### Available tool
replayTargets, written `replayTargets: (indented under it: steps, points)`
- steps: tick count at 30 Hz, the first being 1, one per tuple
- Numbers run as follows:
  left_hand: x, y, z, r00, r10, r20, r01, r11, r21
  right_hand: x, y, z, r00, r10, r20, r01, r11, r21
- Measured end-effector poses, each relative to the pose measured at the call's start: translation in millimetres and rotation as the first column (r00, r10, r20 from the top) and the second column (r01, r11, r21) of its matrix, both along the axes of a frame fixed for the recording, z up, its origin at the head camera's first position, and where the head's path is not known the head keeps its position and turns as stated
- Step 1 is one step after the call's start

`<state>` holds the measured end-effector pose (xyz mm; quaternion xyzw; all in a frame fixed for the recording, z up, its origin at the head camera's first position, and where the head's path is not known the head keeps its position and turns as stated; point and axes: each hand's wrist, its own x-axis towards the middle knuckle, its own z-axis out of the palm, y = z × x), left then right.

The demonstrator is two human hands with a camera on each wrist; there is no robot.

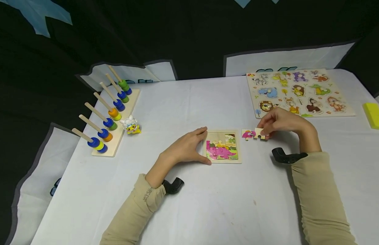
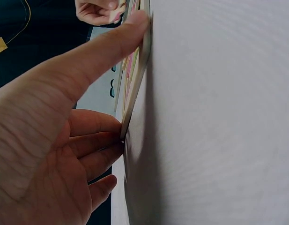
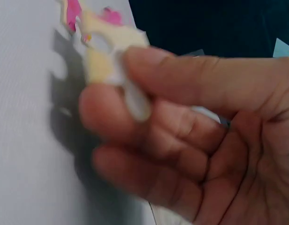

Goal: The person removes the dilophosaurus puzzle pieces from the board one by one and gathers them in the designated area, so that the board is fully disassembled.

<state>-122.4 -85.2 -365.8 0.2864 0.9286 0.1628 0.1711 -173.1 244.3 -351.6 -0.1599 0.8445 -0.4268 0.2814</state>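
On the table lies a small wooden jigsaw puzzle tray, partly filled with pieces of a pink dinosaur picture. My left hand spans the tray's left side and holds it, the thumb at the near edge and fingers at the far corner. To the right of the tray, my right hand pinches a pale puzzle piece between thumb and forefinger. A pink puzzle piece lies between the tray and that hand; the held piece overlaps its right end in the head view.
A wooden animal puzzle board lies at the back right, beside a yellow block. At the left stands a peg rack with coloured rings, and a small white-and-yellow figurine next to it. A dark curtain hangs behind the table.
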Motion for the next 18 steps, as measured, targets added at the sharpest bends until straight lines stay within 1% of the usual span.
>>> replayTargets:
  steps: [2,5,8,15,18]
  points:
    - [0.2,0.1,-0.3,1.000,0.000,-0.001,0.000,1.000,0.001,0.0,2.1,-1.4,1.000,-0.011,0.010,0.011,0.999,0.042]
    - [0.6,0.0,-0.5,1.000,-0.001,-0.004,0.001,1.000,0.006,-0.2,4.1,-1.9,1.000,-0.025,0.002,0.025,0.996,0.087]
    - [0.7,-0.2,-0.6,1.000,-0.002,-0.007,0.002,1.000,0.008,-0.4,4.7,-1.1,0.999,-0.037,-0.009,0.038,0.993,0.114]
    - [0.0,-0.5,-0.5,1.000,0.001,-0.009,-0.001,1.000,0.010,0.1,6.2,-0.5,0.998,-0.050,0.022,0.046,0.987,0.156]
    - [-0.1,-0.5,-0.8,1.000,-0.002,-0.006,0.003,1.000,0.007,1.0,6.9,-0.8,0.998,-0.057,0.021,0.052,0.982,0.180]
